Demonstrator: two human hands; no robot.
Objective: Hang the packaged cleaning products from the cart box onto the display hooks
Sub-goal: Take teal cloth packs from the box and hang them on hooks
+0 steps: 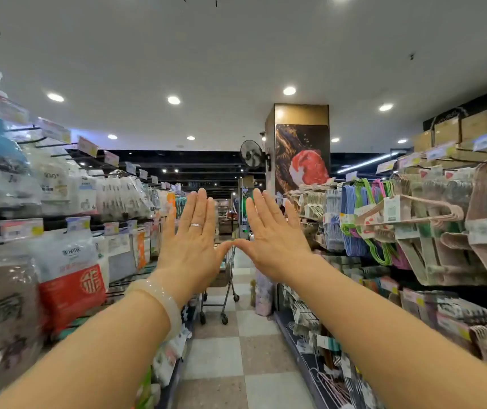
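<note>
Both my arms are stretched out in front of me down a shop aisle. My left hand (pixel 195 243) is flat, fingers up and together, with a ring on one finger and a pale bangle on the wrist. My right hand (pixel 274 237) is flat too, and the two thumb tips touch. Neither hand holds anything. A metal shopping cart (pixel 221 278) stands further down the aisle, mostly hidden behind my left hand; its box is not visible. Display hooks (pixel 30 140) with hanging packaged goods line the left shelving.
Left shelving carries packaged goods (pixel 71 278) and price tags. Right shelving holds bundles of clothes hangers (pixel 407 214). A pillar with a poster (pixel 302 154) and a wall fan (pixel 251 154) stand at the far end. The floor is checkered tile (pixel 230 349).
</note>
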